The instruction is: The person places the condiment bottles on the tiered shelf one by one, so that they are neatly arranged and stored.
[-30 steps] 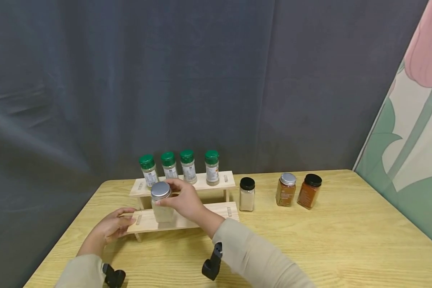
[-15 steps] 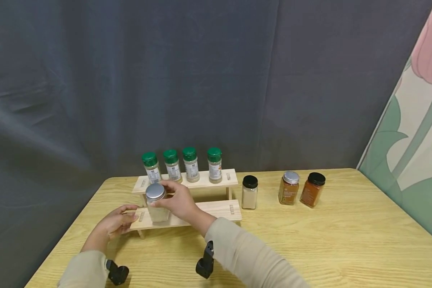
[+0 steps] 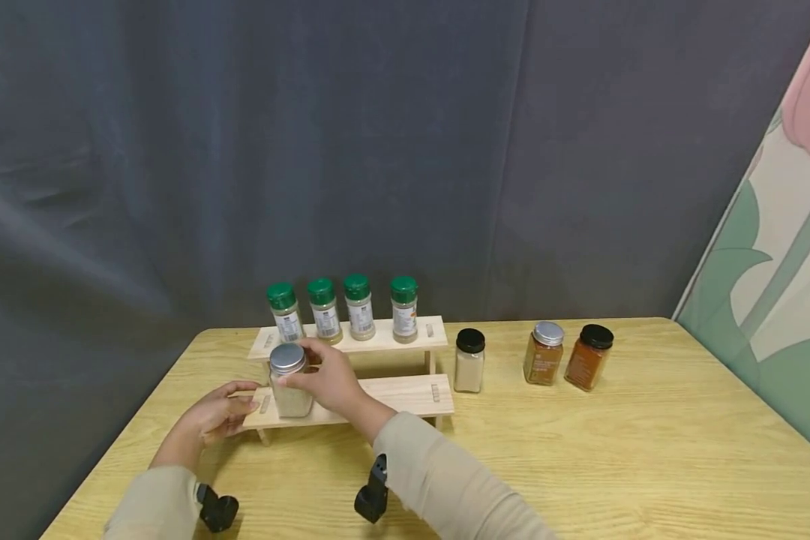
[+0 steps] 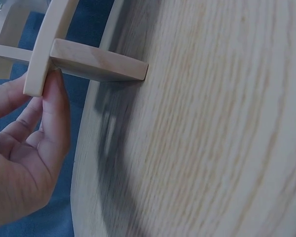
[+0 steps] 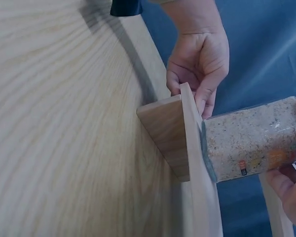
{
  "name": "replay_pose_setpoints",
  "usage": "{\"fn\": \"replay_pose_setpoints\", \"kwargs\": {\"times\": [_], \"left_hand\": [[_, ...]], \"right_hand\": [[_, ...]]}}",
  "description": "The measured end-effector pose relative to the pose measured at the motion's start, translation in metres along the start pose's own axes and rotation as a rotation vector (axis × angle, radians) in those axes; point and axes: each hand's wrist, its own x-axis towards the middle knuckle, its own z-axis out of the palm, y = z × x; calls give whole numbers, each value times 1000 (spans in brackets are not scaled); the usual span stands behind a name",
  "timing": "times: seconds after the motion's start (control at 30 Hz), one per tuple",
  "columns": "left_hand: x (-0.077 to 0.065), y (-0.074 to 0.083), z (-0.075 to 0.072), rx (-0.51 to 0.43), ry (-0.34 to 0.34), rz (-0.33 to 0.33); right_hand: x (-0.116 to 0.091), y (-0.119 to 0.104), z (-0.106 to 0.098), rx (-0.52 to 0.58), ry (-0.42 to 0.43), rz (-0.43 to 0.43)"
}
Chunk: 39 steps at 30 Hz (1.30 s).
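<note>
A two-tier wooden spice rack [image 3: 405, 391] stands on the table. My left hand [image 3: 219, 414] pinches the left end of its lower board; the left wrist view has the thumb and fingers [image 4: 56, 116] on either side of the board. With my right hand [image 3: 334, 377] I grip a clear jar [image 3: 290, 401] with a silver lid, upright at the left of the lower board. Its base meets the board in the right wrist view, where the jar [image 5: 251, 140] shows pale, speckled contents. Several green-capped spice bottles [image 3: 361, 315] stand on the upper board.
Right of the rack stands a black-lidded jar [image 3: 469, 367] of pale powder. Farther right are a silver-lidded jar [image 3: 543, 360] and a black-lidded jar [image 3: 587, 364], both with reddish-brown contents. A dark curtain [image 3: 405, 150] hangs behind the table [image 3: 580, 457].
My right hand has moved the silver-lidded jar left along the lower board, closer to my left hand. The left hand keeps its hold on the rack. The head view has shifted slightly.
</note>
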Motion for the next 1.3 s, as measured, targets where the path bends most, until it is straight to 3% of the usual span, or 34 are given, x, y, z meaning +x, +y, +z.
{"fn": "replay_pose_setpoints", "kwargs": {"times": [0.2,0.43,0.8,0.97,1.3], "left_hand": [[7,-9,-11,-19,-99,49],[-3,5,-2,26,28,-10],[-3,3,1,-30,-44,-6],[-3,2,1,-52,-57,6],[-4,2,4,-5,5,4]], "right_hand": [[7,-4,4,-89,-27,45],[10,-6,9,-57,-30,47],[7,-5,12,-111,-13,45],[6,-11,8,-142,-18,89],[-8,-16,-15,-123,11,91]]}}
